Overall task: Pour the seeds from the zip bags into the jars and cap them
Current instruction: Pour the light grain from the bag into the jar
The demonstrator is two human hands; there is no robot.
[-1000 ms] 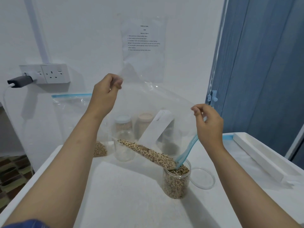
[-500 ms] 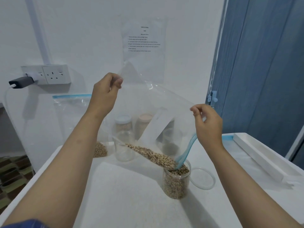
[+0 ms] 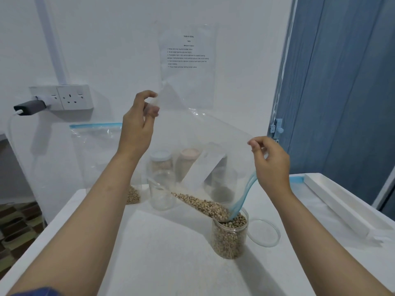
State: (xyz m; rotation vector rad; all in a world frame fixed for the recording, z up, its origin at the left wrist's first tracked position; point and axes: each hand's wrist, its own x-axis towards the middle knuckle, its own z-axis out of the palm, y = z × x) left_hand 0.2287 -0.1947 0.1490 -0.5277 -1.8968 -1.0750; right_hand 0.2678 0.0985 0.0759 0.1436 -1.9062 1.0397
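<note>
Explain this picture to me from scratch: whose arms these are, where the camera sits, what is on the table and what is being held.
There is no machine here. The arms belong to a person, and the one camera sits on that person's head, looking forward and down.

Both hands hold a clear zip bag tilted over an open jar. The left hand pinches the raised corner; the right hand pinches the edge near the blue zip. Seeds slide down the bag into the jar, which is nearly full.

On the white table, the jar's clear lid lies right beside it. Behind stand an empty jar, two capped jars and, further left, a second bag with some seeds at its bottom. A white tray lies on the right.
</note>
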